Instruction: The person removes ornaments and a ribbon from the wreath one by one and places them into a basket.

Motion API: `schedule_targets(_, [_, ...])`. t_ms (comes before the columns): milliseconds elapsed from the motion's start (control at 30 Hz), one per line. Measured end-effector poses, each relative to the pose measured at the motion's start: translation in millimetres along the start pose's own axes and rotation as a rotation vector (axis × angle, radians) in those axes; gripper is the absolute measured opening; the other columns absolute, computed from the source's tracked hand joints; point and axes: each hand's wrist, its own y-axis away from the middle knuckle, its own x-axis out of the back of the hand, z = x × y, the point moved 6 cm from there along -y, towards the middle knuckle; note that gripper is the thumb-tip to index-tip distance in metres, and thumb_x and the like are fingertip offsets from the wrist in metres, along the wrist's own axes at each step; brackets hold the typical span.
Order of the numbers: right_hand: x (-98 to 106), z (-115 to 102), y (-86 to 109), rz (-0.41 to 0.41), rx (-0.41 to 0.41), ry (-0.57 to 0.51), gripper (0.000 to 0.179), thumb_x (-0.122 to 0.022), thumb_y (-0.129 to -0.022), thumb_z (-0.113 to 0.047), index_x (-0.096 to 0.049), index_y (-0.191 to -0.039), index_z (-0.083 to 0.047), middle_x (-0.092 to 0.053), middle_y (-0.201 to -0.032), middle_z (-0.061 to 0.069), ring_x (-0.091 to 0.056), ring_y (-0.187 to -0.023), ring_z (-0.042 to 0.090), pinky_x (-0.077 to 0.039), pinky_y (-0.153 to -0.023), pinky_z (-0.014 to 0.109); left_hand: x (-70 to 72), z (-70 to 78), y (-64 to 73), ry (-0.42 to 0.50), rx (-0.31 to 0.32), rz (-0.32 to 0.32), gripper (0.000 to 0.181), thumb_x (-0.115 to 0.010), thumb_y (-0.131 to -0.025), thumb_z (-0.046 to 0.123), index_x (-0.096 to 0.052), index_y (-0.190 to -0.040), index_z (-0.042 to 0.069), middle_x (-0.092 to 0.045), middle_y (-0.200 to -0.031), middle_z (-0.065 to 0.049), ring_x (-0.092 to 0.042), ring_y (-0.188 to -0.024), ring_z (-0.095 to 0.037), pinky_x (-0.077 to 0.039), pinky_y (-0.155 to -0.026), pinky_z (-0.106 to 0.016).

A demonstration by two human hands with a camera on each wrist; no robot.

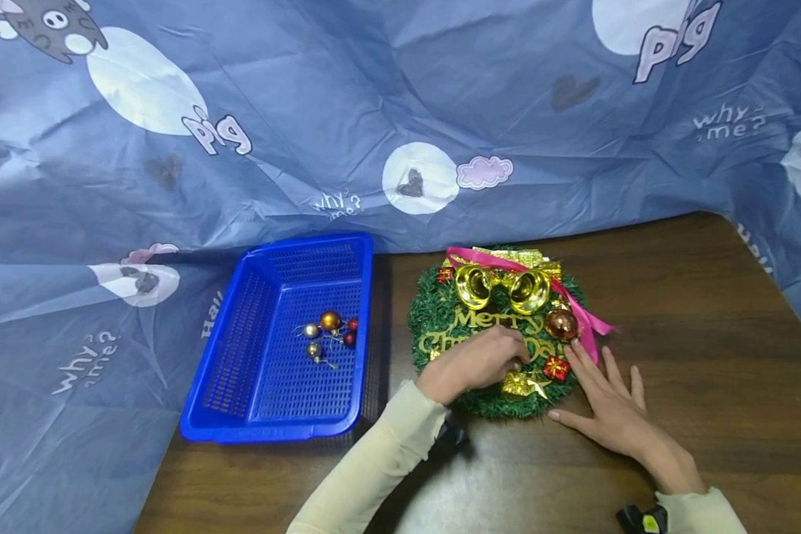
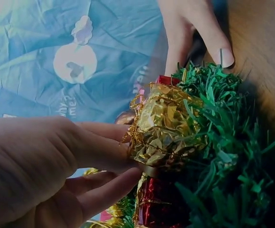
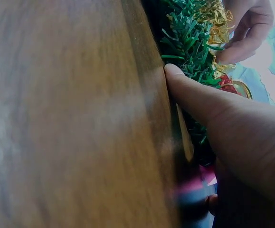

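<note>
A green Christmas wreath (image 1: pixel 494 408) lies flat on the table, with gold "Merry Christmas" lettering, two gold bells (image 1: pixel 530 291), a pink ribbon (image 1: pixel 599 324) and a copper-coloured bauble (image 1: pixel 561 325). Over its lower middle, my left hand (image 1: pixel 475 362) has its fingers curled. In the left wrist view, its thumb and fingertips pinch at the edge of a gold foil-wrapped gift ornament (image 2: pixel 163 126); the ornament's far side is hidden. At the wreath's lower right, my right hand (image 1: pixel 607 411) rests with fingers spread, fingertips at the greenery. A small red gift ornament (image 1: pixel 556 368) sits between the hands.
Left of the wreath stands a blue plastic basket (image 1: pixel 193 423). Several small baubles lie in it, among them an orange one (image 1: pixel 330 320) and a pale gold one (image 1: pixel 314 350). Behind the wooden table (image 1: pixel 701 319) hangs a blue printed cloth (image 1: pixel 320 96).
</note>
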Motion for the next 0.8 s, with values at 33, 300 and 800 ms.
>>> schedule_targets(33, [0.1, -0.1, 0.0, -0.002, -0.001, -0.002, 0.101, -0.057, -0.083, -0.066, 0.002, -0.154, -0.026, 0.012, -0.161, -0.004, 0.011, -0.143, 0.046, 0.025, -0.103, 0.066, -0.3, 0.1, 0.0, -0.001, -0.003, 0.001, 0.022, -0.061, -0.089, 0.003, -0.072, -0.106, 0.01, -0.068, -0.106, 0.001, -0.064, -0.098, -0.009, -0.047, -0.085, -0.008])
schedule_targets(300, [1.4, -2.3, 0.5, -0.01, 0.002, -0.005, 0.101, -0.058, -0.083, -0.064, 0.003, -0.154, -0.026, 0.013, -0.161, -0.004, 0.012, -0.143, 0.046, 0.025, -0.103, 0.067, -2.6, -0.8, 0.3, 0.006, 0.017, -0.03, 0.018, -0.064, -0.088, 0.006, -0.072, -0.103, 0.011, -0.068, -0.102, 0.001, -0.063, -0.094, -0.008, -0.047, -0.081, -0.006])
schedule_targets(800, [1.0, -1.5, -0.2, -0.016, -0.004, -0.005, 0.101, -0.057, -0.083, -0.066, 0.003, -0.154, -0.027, 0.013, -0.161, -0.004, 0.012, -0.143, 0.045, 0.025, -0.103, 0.067, -3.1, 0.8, -1.6, -0.044, 0.056, -0.044, 0.014, -0.066, -0.087, 0.008, -0.073, -0.098, 0.014, -0.067, -0.096, 0.004, -0.062, -0.088, -0.006, -0.048, -0.075, -0.008])
